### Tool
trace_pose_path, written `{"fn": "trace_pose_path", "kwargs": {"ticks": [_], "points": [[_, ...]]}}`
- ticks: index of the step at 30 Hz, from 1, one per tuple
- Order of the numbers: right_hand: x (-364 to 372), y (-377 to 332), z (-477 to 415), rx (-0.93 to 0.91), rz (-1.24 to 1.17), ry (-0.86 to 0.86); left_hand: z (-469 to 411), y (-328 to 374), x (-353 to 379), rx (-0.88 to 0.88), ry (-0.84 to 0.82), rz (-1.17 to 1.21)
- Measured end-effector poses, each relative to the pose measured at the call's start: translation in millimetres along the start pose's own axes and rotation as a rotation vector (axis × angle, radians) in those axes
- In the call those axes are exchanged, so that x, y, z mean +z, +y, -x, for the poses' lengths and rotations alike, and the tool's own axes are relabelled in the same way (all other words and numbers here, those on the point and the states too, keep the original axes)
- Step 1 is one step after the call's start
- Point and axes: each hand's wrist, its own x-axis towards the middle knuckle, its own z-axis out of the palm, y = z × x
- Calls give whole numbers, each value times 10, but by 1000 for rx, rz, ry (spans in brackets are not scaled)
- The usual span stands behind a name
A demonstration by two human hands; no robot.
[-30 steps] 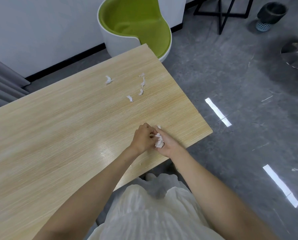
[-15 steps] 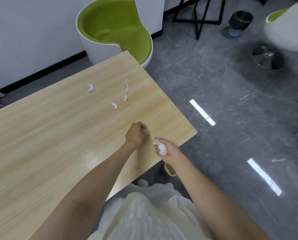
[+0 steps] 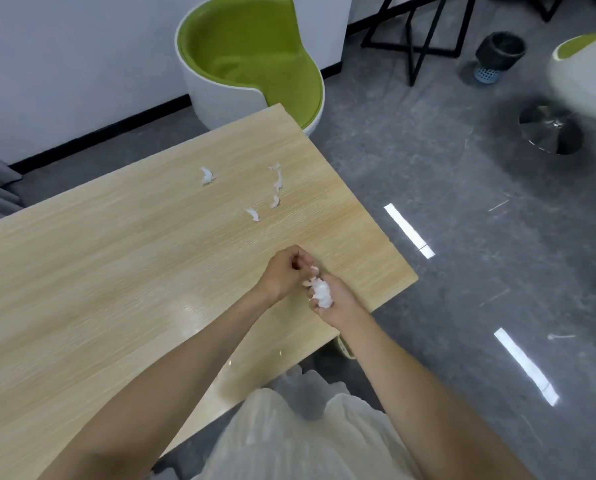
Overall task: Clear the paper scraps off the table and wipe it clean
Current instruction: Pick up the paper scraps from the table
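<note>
Right hand (image 3: 334, 299) cups a wad of gathered scraps (image 3: 321, 293), fingers curled round it, above the near desk (image 3: 116, 271) corner; left hand (image 3: 286, 275) touches it, fingers bunched, contents untellable; five loose scraps (image 3: 275, 183) remain farther up the desk; wiping not begun, no cloth visible.

Five loose paper scraps (image 3: 276, 183) lie on one table (image 3: 116, 271); one wad (image 3: 322, 293) sits at five o'clock of them.

Probably an office lounge: green tub chair (image 3: 255, 64), wooden table (image 3: 116, 271).
</note>
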Motion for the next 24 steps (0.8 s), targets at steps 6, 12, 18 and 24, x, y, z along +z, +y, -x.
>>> {"fn": "trace_pose_path", "kwargs": {"ticks": [6, 12, 18, 24], "points": [[552, 100, -22, 36, 82, -50, 142, -64, -367, 47, -23, -265], [809, 33, -192, 44, 215, -102, 38, -68, -746, 42, 38, -166], [964, -272, -559, 117, 350, -119, -553, -188, -1365, -102, 307, -64], [1158, -695, -841, 145, 413, -173, -1334, -309, -1913, -277, 622, -158]]}}
